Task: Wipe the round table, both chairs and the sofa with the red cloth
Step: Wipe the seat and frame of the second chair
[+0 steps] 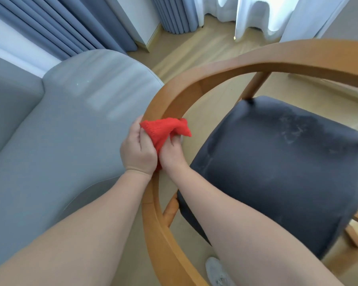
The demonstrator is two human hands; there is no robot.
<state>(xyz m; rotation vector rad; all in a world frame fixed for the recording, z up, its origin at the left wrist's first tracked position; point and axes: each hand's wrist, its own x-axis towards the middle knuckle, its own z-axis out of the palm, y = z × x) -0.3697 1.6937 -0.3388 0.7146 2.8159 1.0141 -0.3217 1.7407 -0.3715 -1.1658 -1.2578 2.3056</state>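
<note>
The red cloth [163,131] is bunched between both hands, just above the curved wooden back rail of a chair [215,73]. My left hand [139,149] grips its left part with curled fingers. My right hand [172,153] pinches its lower right part. The chair has a dark blue padded seat [277,166] with pale smudges on it. A grey sofa [60,131] fills the left side, its arm next to the chair rail. The round table and a second chair are out of view.
Blue-grey curtains [60,23] hang behind the sofa and white sheer curtains [267,15] at the far right. Light wooden floor [194,44] lies beyond the chair. A grey shoe [217,271] shows under the chair rail at the bottom.
</note>
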